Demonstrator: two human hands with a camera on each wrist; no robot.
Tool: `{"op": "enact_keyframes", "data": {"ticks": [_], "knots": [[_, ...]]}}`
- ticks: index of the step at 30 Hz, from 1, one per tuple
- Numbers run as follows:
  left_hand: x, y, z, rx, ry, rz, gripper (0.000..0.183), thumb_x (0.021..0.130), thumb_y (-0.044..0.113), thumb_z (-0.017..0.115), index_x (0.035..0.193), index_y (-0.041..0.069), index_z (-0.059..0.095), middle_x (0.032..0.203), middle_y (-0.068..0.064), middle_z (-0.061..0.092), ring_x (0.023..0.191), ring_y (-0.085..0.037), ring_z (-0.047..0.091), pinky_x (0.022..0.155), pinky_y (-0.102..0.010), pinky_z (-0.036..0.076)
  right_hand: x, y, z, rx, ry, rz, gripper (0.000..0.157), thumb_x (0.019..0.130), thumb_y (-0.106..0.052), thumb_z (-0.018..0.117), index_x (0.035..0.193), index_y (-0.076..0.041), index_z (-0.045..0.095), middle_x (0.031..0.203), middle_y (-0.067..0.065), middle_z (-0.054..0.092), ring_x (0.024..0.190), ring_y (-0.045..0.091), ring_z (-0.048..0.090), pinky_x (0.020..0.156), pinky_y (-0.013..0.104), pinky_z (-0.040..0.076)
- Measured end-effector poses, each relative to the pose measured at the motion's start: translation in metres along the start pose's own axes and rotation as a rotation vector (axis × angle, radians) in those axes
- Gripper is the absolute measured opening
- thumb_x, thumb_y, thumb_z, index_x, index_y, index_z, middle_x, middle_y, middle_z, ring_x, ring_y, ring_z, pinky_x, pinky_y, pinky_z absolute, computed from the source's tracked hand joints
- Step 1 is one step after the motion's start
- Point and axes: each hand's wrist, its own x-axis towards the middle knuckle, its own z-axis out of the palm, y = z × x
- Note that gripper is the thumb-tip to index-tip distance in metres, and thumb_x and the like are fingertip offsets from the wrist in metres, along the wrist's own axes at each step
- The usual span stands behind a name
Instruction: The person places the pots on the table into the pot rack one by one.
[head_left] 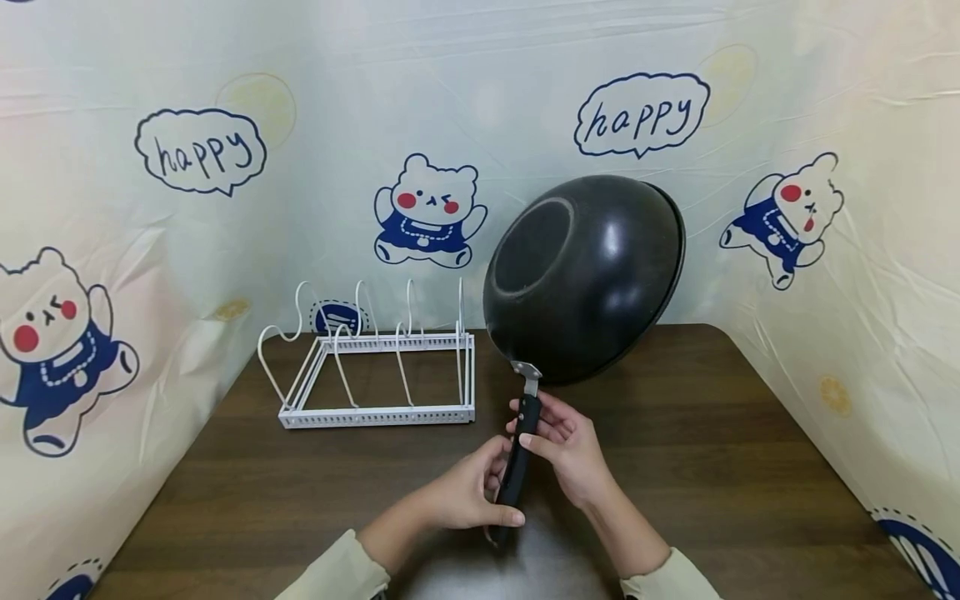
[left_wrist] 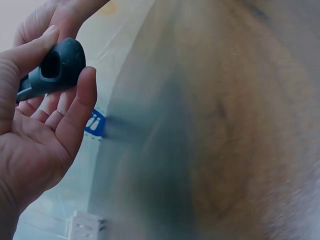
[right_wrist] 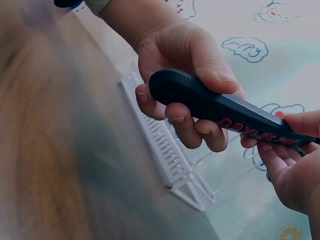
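A: Your left hand point(head_left: 457, 496) grips the handle point(head_left: 517, 467) end, right hand point(head_left: 566, 446) wraps it higher up. Wok point(head_left: 585, 275) is raised, tilted bottom toward you, above the table point(head_left: 712, 467).

B: Step?

A: Looks like carrying it to the white rack point(head_left: 375, 375), which sits just left. You'd need to swing left and line the rim up with a slot. Wire dividers point(head_left: 408, 333) could snag.

White wire rack point(head_left: 375, 367) on brown wooden table point(head_left: 712, 450).

1 wok point(head_left: 592, 275), 1 white rack point(head_left: 375, 367), 2 hands.
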Motion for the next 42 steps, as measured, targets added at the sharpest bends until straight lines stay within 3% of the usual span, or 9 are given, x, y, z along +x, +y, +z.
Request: {"op": "enact_keyframes", "data": {"ticks": [5,13,17,23,32,37,42], "knots": [[0.000,0.012,-0.008,0.133,0.052,0.018,0.066,0.079,0.009,0.082,0.129,0.001,0.040,0.095,-0.003,0.062,0.084,-0.010,0.062,0.080,-0.027,0.053,0.007,-0.007,0.005,-0.011,-0.034,-0.053,0.055,0.086,0.012,0.062,0.138,0.005,0.048,0.126,0.033,0.056,0.100,0.028,0.067,0.092,0.037,0.052],[-0.008,0.025,-0.021,0.247,0.097,0.036,0.065,0.078,0.013,0.083,0.126,0.003,0.042,0.093,-0.002,0.061,0.082,-0.011,0.061,0.081,-0.028,0.053,0.019,-0.017,0.019,0.001,-0.079,-0.067,0.055,0.086,0.012,0.063,0.139,0.005,0.048,0.125,0.025,0.060,0.102,0.031,0.067,0.092,0.038,0.052],[-0.012,0.025,-0.025,0.252,0.115,0.035,0.068,0.077,0.014,0.084,0.129,0.001,0.041,0.100,-0.005,0.063,0.089,-0.011,0.063,0.084,-0.028,0.053,0.023,-0.017,0.025,0.002,-0.109,-0.073,0.056,0.085,0.012,0.063,0.139,0.006,0.048,0.125,0.028,0.059,0.102,0.034,0.066,0.090,0.038,0.053],[-0.024,0.026,-0.031,0.230,0.123,0.021,0.072,0.078,0.014,0.083,0.133,0.001,0.038,0.108,-0.008,0.065,0.099,-0.020,0.064,0.088,-0.029,0.052,0.029,-0.013,0.037,0.004,-0.158,-0.067,0.060,0.084,0.014,0.063,0.140,0.010,0.043,0.128,0.036,0.052,0.102,0.028,0.067,0.090,0.038,0.052],[-0.033,0.033,-0.040,0.292,0.158,0.051,0.069,0.079,0.017,0.083,0.130,-0.001,0.040,0.108,-0.015,0.062,0.095,-0.015,0.064,0.087,-0.031,0.053,0.038,-0.016,0.049,-0.021,-0.172,-0.071,0.060,0.083,0.015,0.063,0.140,0.007,0.046,0.127,0.030,0.057,0.104,0.036,0.066,0.089,0.037,0.053],[-0.036,0.032,-0.042,0.318,0.166,0.094,0.070,0.080,0.016,0.082,0.131,-0.002,0.039,0.117,-0.016,0.059,0.099,-0.022,0.065,0.088,-0.033,0.054,0.041,-0.013,0.054,-0.020,-0.178,-0.054,0.057,0.083,0.015,0.064,0.137,0.009,0.048,0.126,0.029,0.058,0.102,0.032,0.067,0.089,0.036,0.053],[-0.041,0.022,-0.041,0.299,0.150,0.084,0.069,0.082,0.015,0.080,0.133,0.000,0.036,0.113,-0.014,0.063,0.101,-0.025,0.066,0.089,-0.032,0.053,0.040,-0.006,0.059,-0.073,-0.167,-0.013,0.057,0.082,0.014,0.067,0.136,0.009,0.050,0.124,0.026,0.061,0.105,0.036,0.064,0.089,0.034,0.053]]}}
